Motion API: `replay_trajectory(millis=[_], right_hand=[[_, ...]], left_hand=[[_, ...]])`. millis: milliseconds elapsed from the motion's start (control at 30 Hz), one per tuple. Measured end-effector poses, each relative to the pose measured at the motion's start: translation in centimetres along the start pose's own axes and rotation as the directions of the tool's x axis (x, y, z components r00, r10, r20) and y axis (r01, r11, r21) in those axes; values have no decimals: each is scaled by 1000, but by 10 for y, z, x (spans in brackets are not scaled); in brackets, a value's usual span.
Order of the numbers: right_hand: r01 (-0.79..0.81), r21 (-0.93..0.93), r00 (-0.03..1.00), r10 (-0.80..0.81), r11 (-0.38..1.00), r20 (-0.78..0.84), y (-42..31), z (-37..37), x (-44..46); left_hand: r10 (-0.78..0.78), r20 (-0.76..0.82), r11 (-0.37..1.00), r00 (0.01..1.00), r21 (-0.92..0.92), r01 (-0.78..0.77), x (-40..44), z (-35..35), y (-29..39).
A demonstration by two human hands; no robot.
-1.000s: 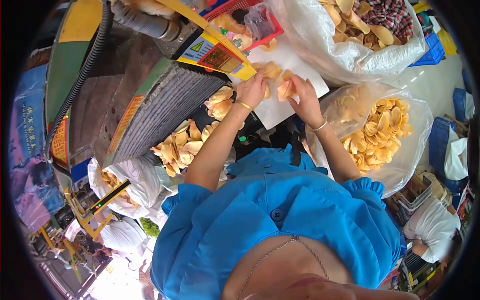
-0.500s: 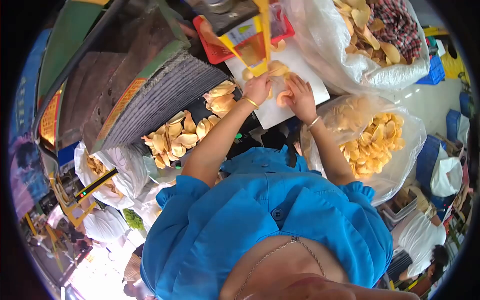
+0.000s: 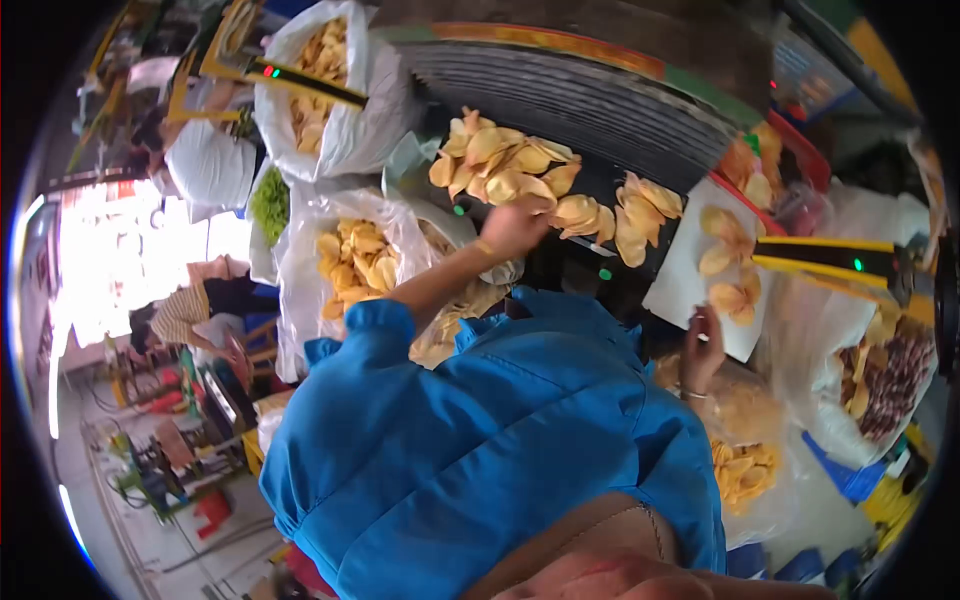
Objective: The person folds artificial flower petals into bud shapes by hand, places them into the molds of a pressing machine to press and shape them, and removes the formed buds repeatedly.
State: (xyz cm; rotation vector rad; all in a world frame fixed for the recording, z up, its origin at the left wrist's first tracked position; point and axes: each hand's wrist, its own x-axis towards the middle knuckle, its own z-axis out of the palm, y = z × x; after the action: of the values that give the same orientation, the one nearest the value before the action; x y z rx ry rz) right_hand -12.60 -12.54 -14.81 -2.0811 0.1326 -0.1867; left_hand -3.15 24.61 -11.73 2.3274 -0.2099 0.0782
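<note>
My left hand point(image 3: 517, 227) is at the near edge of a pile of thin tan curved pieces point(image 3: 500, 160) on a dark surface; its fingers touch a piece, but the grip is blurred. More such pieces point(image 3: 645, 212) lie to its right. On the right, my right hand point(image 3: 703, 345) hovers by the near edge of a white board point(image 3: 680, 262), its fingers curled and blurred. Several tan pieces point(image 3: 735, 292) rest on that board, apart from the hand.
A machine with grey ridged layers point(image 3: 560, 95) stands behind the pile. A yellow-black bar point(image 3: 830, 257) reaches over the board. Bags of pieces point(image 3: 355, 265) point(image 3: 745, 470) flank me. A red basket point(image 3: 800, 150) is beyond the board. People point(image 3: 205, 165) are at left.
The view has swung left. My left hand has moved from the white board to the pile on the dark surface. My right hand has drawn back from the pieces on the board.
</note>
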Motion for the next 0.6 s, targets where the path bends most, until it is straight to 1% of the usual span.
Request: replay_trajectory(millis=[67,100,133,167,200,233,267,300,333,400,433,500,533,600], right_hand=[[21,72,985,-33,997,169,-27,34,7],[-27,135,962,-10,991,271,-52,52,18],[102,145,931,-146,984,334,-65,74,32],[227,164,878,-274,960,392,-79,98,46],[211,143,846,-254,967,470,-100,122,58],[260,146,789,-297,955,537,-116,150,73],[445,132,710,-439,886,551,-139,178,87],[608,122,607,-559,784,565,-161,208,101],[715,165,528,-679,679,510,-166,246,110],[857,258,276,-820,446,502,-199,305,127],[897,227,185,-790,378,585,-206,333,133],[931,214,147,-839,297,524,-217,378,134],[930,213,145,-829,301,540,-217,391,139],[971,140,77,-808,193,584,-215,418,149]], left_hand=[[-128,-202,987,971,73,145,-35,-39,-71],[-226,-305,962,925,79,261,-45,-58,-87],[-298,-404,930,865,80,358,-54,-73,-105],[-362,-495,889,789,70,452,-60,-82,-125],[-466,-555,855,689,-82,513,-61,-82,-153],[-567,-589,802,576,-237,548,-63,-82,-177],[-579,-594,795,558,-259,548,-61,-82,-187],[-611,-614,778,500,-349,523,-55,-76,-196],[-641,-625,759,446,-430,489,-49,-71,-202],[-672,-612,741,417,-559,373,-40,-63,-200],[-678,-603,735,420,-568,370,-37,-59,-194],[-535,-690,845,487,-426,324,-38,-53,-181],[-550,-681,835,484,-442,328,-37,-55,-176],[-411,-697,903,588,-224,366,-35,-61,-165]])
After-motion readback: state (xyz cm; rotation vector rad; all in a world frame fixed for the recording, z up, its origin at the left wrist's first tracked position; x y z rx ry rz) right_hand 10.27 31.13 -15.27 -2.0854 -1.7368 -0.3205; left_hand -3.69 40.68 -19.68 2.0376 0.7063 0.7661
